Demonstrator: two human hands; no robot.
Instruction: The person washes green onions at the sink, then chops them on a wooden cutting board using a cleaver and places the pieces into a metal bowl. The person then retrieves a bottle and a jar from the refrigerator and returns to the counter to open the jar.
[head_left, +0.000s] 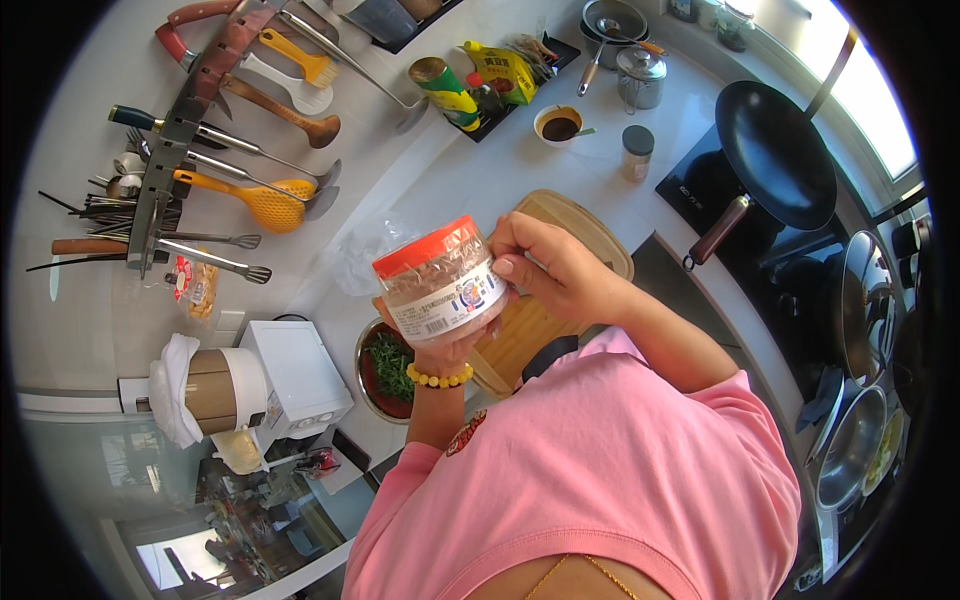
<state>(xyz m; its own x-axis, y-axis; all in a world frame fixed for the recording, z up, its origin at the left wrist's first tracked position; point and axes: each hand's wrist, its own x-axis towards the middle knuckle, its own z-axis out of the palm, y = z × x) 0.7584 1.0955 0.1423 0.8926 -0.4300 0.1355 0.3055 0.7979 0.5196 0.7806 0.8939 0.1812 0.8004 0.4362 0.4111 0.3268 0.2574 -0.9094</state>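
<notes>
A clear plastic jar with a red screw lid is tilted in front of my chest. Its white label bears writing, and clear wrap crinkles around it. My left hand, with a yellow bead bracelet at the wrist, supports the jar from beneath and behind; most of its fingers are hidden. At the jar's right side, my right hand has thumb and curled fingers pinched at the wrap near the lid's edge. Under both hands lies a wooden cutting board.
A metal bowl of chopped greens stands left of the board. Behind are a crumpled plastic bag, a bowl of dark sauce and a dark-lidded jar. A wok sits on the hob at right. Utensils hang from a wall rack.
</notes>
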